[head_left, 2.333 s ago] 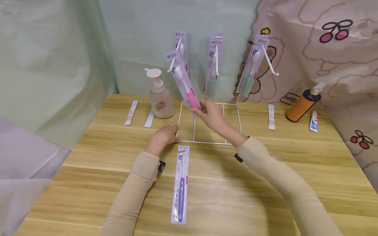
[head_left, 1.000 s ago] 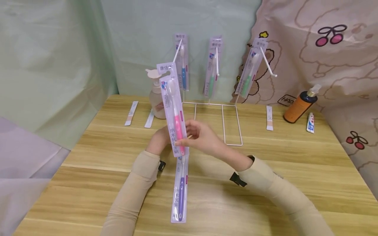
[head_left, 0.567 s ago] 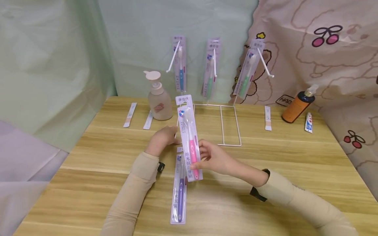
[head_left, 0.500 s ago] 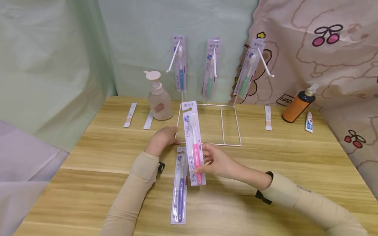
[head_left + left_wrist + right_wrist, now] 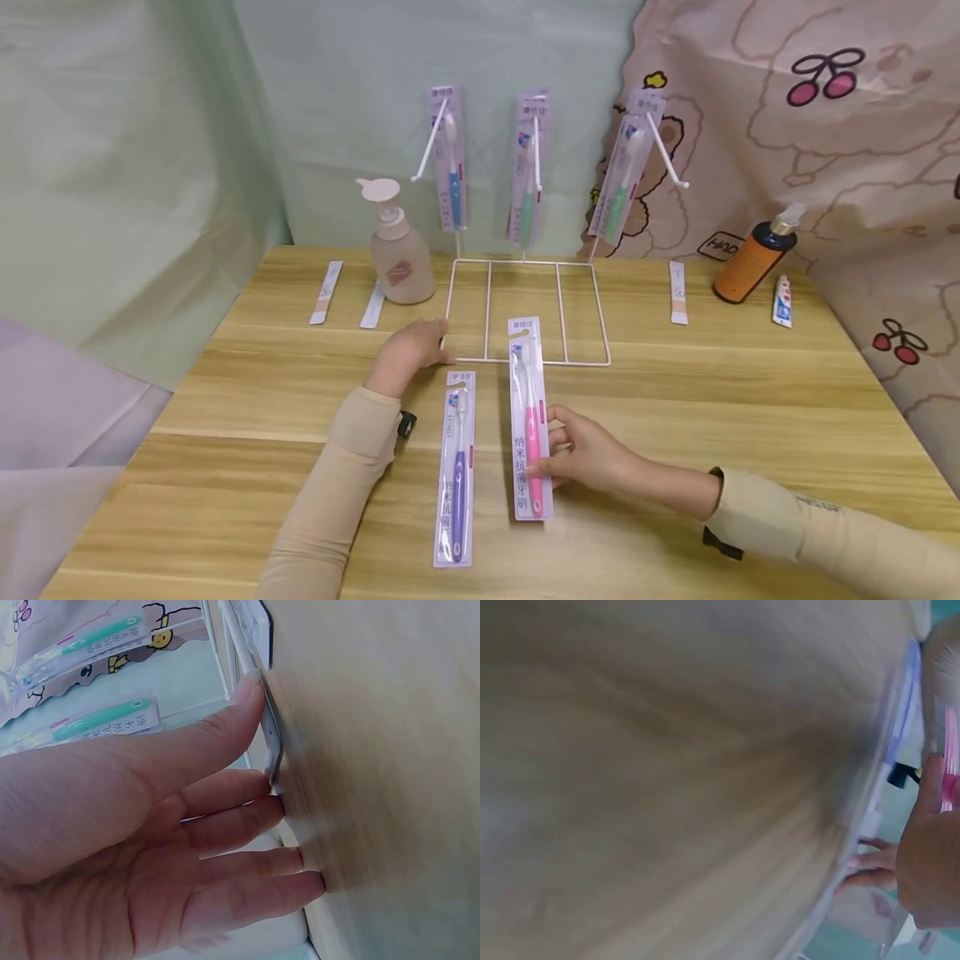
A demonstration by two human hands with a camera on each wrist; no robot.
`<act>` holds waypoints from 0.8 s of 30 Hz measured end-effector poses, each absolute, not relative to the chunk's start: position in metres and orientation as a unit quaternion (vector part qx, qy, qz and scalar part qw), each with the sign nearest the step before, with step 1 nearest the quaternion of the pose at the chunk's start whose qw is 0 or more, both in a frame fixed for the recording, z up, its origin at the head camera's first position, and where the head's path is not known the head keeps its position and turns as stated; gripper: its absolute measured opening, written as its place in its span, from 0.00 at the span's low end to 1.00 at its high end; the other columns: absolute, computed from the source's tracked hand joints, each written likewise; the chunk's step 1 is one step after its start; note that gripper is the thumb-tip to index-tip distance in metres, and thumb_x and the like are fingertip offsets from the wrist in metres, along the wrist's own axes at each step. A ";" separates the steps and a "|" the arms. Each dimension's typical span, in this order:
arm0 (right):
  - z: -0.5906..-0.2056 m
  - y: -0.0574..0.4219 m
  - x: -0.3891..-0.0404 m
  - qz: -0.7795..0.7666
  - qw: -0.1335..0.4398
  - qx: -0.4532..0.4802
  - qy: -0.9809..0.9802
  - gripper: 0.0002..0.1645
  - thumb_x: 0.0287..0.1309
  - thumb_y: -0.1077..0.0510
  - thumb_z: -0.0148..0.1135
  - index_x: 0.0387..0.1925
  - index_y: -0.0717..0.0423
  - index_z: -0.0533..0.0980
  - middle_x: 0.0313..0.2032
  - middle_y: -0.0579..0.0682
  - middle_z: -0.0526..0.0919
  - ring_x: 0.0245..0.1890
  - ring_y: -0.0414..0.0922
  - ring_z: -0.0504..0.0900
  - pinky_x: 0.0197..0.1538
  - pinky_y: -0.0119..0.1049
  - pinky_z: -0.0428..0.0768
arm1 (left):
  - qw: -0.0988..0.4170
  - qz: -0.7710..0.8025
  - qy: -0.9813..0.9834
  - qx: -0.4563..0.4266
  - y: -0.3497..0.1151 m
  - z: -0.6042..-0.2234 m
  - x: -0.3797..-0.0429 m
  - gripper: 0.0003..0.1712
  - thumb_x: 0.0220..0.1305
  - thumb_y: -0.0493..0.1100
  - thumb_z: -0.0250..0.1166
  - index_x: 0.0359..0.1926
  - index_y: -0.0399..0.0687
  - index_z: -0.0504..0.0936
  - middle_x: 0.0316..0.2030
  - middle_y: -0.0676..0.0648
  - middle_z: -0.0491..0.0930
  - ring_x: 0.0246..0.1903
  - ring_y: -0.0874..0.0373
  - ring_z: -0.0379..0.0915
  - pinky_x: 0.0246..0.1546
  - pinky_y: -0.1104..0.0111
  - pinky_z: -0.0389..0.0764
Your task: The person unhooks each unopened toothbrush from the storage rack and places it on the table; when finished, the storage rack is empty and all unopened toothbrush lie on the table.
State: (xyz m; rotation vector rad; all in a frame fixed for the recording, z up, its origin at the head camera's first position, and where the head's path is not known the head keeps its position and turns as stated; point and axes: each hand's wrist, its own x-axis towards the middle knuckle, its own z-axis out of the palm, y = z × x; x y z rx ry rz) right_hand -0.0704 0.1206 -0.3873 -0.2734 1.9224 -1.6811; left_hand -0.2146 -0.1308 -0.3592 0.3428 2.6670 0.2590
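Observation:
In the head view my right hand (image 5: pixel 596 454) pinches the lower right edge of a packaged toothbrush with a pink handle (image 5: pixel 533 425), thumb in front. The pack tilts low over the table, its top overlapping the front wire of a white wire display rack (image 5: pixel 581 363). My left hand (image 5: pixel 408 354) rests at the rack's front left corner; in the left wrist view its fingers are fairly straight, with the thumb tip on the wire. A packaged purple toothbrush (image 5: pixel 459 483) lies flat between my forearms. In the right wrist view the pink handle (image 5: pixel 951 742) shows beside my thumb.
Packaged toothbrushes hang from the rack's three hooks: blue (image 5: pixel 453 187) left, green in the middle (image 5: pixel 527 208) and right (image 5: pixel 618 204). A pump bottle (image 5: pixel 401 258) stands behind my left hand. An orange spray bottle (image 5: pixel 753 262), small tube (image 5: pixel 782 302) and paper strips (image 5: pixel 678 292) stand or lie around.
My right hand has taken the pink toothbrush off the left hook and brought it down and right, beside the purple one. The blue toothbrush behind now shows fully. My left hand has stayed put.

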 end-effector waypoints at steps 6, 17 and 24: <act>-0.394 0.129 -0.065 -0.615 0.325 -0.095 0.712 0.23 0.52 0.66 0.65 0.45 0.67 0.63 0.31 0.58 0.84 0.30 0.48 0.84 0.33 0.44 0.85 | 0.223 0.092 0.963 0.123 -0.131 -0.362 -0.217 0.40 0.60 0.50 0.64 0.67 0.37 0.60 0.62 0.29 0.63 0.62 0.37 0.60 0.62 0.49 0.64; -0.404 0.123 -0.056 -0.615 0.376 -0.090 0.687 0.20 0.53 0.65 0.65 0.42 0.66 0.64 0.28 0.54 0.82 0.29 0.47 0.84 0.32 0.44 0.85 | 0.231 0.091 0.961 0.117 -0.130 -0.364 -0.219 0.42 0.60 0.51 0.63 0.69 0.38 0.57 0.63 0.29 0.61 0.62 0.37 0.60 0.62 0.48 0.64; -0.405 0.111 -0.053 -0.587 0.371 -0.079 0.715 0.21 0.51 0.61 0.67 0.42 0.64 0.65 0.23 0.54 0.82 0.21 0.44 0.83 0.26 0.41 0.84 | 0.231 0.086 0.962 0.119 -0.130 -0.365 -0.220 0.42 0.60 0.51 0.63 0.68 0.37 0.57 0.64 0.30 0.61 0.62 0.37 0.60 0.62 0.49 0.64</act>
